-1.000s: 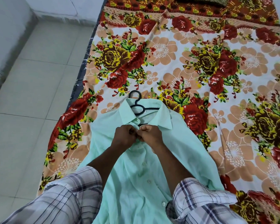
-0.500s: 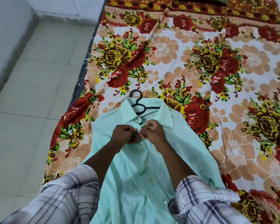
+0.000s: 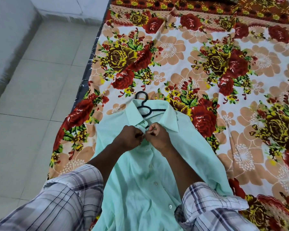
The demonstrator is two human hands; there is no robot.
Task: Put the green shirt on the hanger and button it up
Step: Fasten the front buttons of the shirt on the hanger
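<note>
Now the green shirt [image 3: 140, 189] lies on the bed [image 3: 173, 55], collar [image 3: 133, 114] round the hanger [image 3: 144, 108]. Just below the hanger, left hand [image 3: 129, 139] and right hand [image 3: 157, 137] pinch its front edges with curled fingers [image 3: 138, 135]; a hard tug could drag the collar off or skew the buttoning.

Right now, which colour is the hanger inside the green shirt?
Black. The hanger shows best in the head view, its hook poking out above the shirt collar.
</note>
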